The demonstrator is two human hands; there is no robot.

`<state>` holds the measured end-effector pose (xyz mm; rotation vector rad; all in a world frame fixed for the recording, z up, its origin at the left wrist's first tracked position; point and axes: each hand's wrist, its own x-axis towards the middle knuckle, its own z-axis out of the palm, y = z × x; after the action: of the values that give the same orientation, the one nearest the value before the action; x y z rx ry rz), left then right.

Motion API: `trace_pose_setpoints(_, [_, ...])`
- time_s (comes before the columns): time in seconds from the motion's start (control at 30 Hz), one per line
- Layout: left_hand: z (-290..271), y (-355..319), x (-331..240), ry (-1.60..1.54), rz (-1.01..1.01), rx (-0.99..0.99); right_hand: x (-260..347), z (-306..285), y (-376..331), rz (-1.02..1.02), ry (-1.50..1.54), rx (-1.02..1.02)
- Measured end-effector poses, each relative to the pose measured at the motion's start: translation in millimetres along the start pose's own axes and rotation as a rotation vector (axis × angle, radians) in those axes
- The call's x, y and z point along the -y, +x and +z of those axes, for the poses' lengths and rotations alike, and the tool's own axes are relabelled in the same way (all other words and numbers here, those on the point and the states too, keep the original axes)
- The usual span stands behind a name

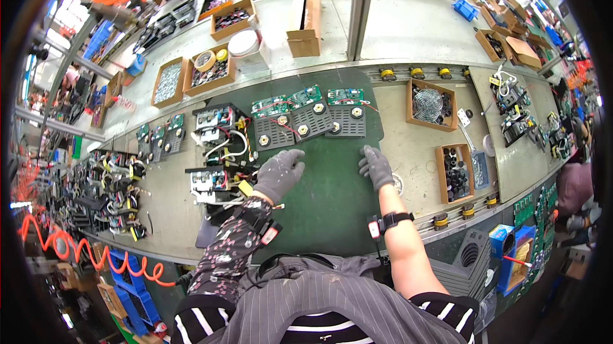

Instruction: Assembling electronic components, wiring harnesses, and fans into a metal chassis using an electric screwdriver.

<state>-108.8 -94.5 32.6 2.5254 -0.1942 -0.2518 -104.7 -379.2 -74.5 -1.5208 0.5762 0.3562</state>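
Note:
Over the green mat [332, 210], my left hand [279, 175] in a grey glove is held with its fingers loosely bent and apart, nothing visible in it. My right hand [375, 166], gloved too, hovers at the mat's right side, fingers spread and without any object. Beyond both hands lie three black slotted plates [312, 120] with brass-coloured round fittings. Green circuit boards [345, 95] sit along their far edges, and thin red wires run from them. Closest to my left hand is an electronic assembly [211, 180] with white cables and a yellow tag; a similar assembly [214, 118] stands behind it.
On the right are a cardboard box [410, 102] of round wire fan guards and another box [440, 171] of black round parts. Wired assemblies [105, 194] crowd the left. An orange coiled hose [96, 258] hangs lower left. A metal post [361, 12] rises behind the mat.

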Motion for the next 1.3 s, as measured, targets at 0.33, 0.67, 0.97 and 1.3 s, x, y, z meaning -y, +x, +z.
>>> trace_pose_setpoints(0.33, [-59.9, -134.4, 33.3, -0.137, -0.152, 0.035, -30.3, 10.4, -50.9, -0.453, -0.544, -0.224])
trace_pose_setpoints(0.67, [-71.7, -164.1, 83.8, -0.525, -0.013, 0.113, -61.5, 39.2, -89.8, -0.309, -0.637, -0.367])
trace_pose_setpoints(0.97, [-120.4, -189.2, 133.9, -0.77, -0.048, 0.214, -75.4, 3.0, -252.7, -0.508, -0.758, -0.476])
trace_pose_setpoints(1.3, [-130.7, -207.8, 129.7, -0.881, 0.047, 0.214, -89.4, -134.0, -383.3, -0.183, -1.043, -1.042])
